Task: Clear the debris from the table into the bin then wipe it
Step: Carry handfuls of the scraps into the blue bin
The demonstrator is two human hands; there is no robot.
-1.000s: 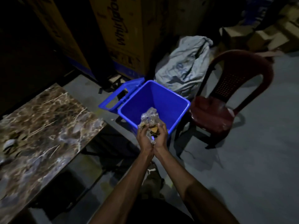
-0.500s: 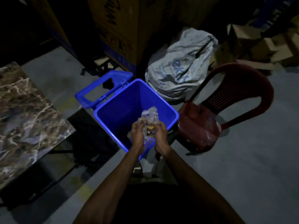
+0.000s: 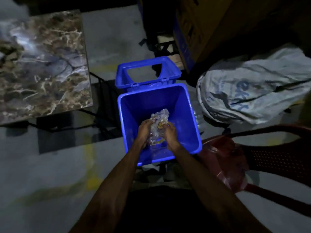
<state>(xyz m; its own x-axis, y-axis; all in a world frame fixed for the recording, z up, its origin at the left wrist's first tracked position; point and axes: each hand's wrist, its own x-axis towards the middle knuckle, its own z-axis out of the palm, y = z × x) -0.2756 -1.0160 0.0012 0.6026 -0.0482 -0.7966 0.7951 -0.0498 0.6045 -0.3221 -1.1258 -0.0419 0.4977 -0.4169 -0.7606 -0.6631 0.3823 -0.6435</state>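
Hands meet over the open blue plastic bin [image 3: 183, 115]: the left hand [image 3: 144, 132] and right hand [image 3: 169, 132] together clutch a crumpled clear plastic wrapper with yellowish scraps [image 3: 159, 122], held above the bin's middle. Left of the bin, well apart, stands the brown marble-patterned worktop [image 3: 45, 64]; its surface is too blurred to judge. Letting go while both hands are inside the rim should keep loose crumbs from scattering onto the floor.

hands [image 3: 157, 132] now over the bin [image 3: 188, 105], debris [image 3: 158, 122] carried lower inside
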